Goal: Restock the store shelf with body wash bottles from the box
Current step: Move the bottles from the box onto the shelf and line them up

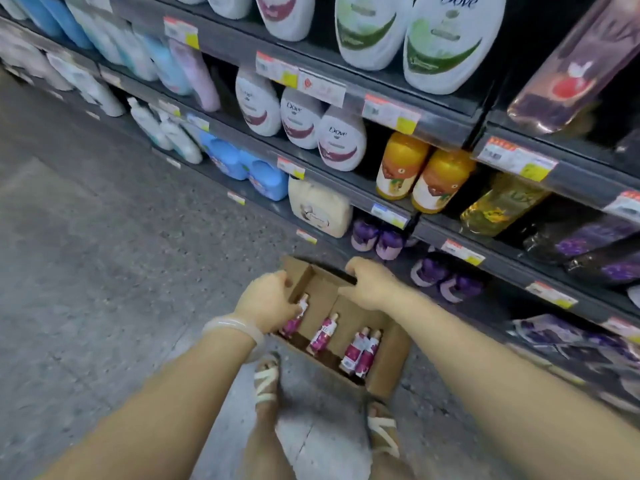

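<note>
4 body wash bottles (358,350) visible in the cardboard box (388,362) on the floor (104,271), all with pink-purple labels: 1 at the left wall, 1 mid, 2 touching side by side toward the near end. Box sits just in front of the shelf (519,268), between it and the person's sandalled feet.

Left hand (266,303) is at the box's left wall, fingers curled over the rim, right beside the leftmost bottle (294,318); contact with that bottle can't be confirmed, hand hides its top. Right hand (372,282) grips the far edge flap, fingers wrapped over it. Neither hand holds a bottle.

Likely step: steadying or shifting the box before picking. To do it well: keep the right hand's hold on the flap so the box doesn't slide, drop the left hand onto the nearest bottle, grip round the body below the cap, lift straight up clear of the wall. The touching pair could be taken together after.
</note>
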The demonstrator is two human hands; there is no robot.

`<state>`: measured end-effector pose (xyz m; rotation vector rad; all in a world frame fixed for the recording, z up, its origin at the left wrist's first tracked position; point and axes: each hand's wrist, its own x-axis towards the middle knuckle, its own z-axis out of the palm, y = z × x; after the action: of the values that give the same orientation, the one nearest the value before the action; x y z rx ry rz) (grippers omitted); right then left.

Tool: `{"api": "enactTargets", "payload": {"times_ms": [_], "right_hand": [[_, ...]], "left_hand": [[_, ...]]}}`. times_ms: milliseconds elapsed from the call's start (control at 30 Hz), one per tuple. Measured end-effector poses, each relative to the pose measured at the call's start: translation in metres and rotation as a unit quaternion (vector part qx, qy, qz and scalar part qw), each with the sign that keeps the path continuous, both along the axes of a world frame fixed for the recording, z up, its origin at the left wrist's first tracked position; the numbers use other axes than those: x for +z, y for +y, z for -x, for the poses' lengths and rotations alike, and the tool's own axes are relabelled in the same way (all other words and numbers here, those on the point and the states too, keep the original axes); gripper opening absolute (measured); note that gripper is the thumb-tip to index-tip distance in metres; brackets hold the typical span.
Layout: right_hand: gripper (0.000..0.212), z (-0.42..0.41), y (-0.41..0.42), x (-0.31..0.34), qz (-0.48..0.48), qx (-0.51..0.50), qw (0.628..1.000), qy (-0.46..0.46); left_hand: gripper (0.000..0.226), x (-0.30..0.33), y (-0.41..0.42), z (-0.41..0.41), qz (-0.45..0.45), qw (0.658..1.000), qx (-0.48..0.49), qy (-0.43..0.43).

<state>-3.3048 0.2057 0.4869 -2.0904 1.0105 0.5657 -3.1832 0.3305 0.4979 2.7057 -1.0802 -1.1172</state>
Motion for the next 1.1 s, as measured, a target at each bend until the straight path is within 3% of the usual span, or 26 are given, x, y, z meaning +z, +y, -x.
{"api": "enactTargets", "payload": {"times_ms": [100, 167, 233, 300, 367, 467, 633, 733, 833, 900, 1033, 1100], "right_hand": [[0.009, -0.013, -0.002, -0.059, -0.035, -0.12, 0.992, 0.02], [0.032, -0.024, 0.008, -0.109, -0.057, -0.205, 0.977, 0.023], [0.039, -0.033, 0.022, -0.159, -0.081, -0.272, 0.959, 0.027], [0.032, -0.041, 0.044, -0.214, -0.107, -0.292, 0.949, 0.045], [0.01, -0.048, 0.066, -0.278, -0.152, -0.329, 0.931, 0.052], [0.029, -0.053, 0.087, -0.373, -0.2, -0.424, 0.881, 0.07], [0.046, -0.049, 0.087, -0.501, -0.19, -0.472, 0.857, 0.086], [0.061, -0.049, 0.084, -0.569, -0.191, -0.489, 0.846, 0.094], [0.073, -0.052, 0.088, -0.62, -0.204, -0.531, 0.816, 0.101], [0.075, -0.056, 0.095, -0.641, -0.209, -0.559, 0.797, 0.096], [0.076, -0.06, 0.105, -0.659, -0.18, -0.578, 0.79, 0.1], [0.075, -0.058, 0.103, -0.658, -0.185, -0.614, 0.764, 0.078]], "left_hand": [[0.04, -0.053, -0.014, -0.034, -0.034, 0.998, -0.036, 0.05], [0.04, -0.092, -0.019, -0.056, -0.059, 0.993, -0.076, 0.065], [0.042, -0.141, -0.02, -0.07, -0.075, 0.989, -0.113, 0.053], [0.033, -0.193, -0.019, -0.079, -0.074, 0.988, -0.13, 0.042], [0.031, -0.265, -0.014, -0.085, -0.082, 0.987, -0.132, 0.025], [0.042, -0.365, -0.011, -0.085, -0.117, 0.98, -0.145, 0.063], [0.064, -0.505, -0.02, -0.075, -0.139, 0.974, -0.173, 0.046], [0.077, -0.574, -0.03, -0.064, -0.177, 0.979, -0.09, 0.049], [0.075, -0.622, -0.03, -0.054, -0.216, 0.976, -0.006, -0.005], [0.077, -0.64, -0.025, -0.05, -0.226, 0.973, -0.009, -0.037], [0.085, -0.659, -0.016, -0.046, -0.223, 0.973, -0.041, -0.038], [0.082, -0.659, -0.013, -0.043, -0.196, 0.98, 0.007, -0.019]]}}
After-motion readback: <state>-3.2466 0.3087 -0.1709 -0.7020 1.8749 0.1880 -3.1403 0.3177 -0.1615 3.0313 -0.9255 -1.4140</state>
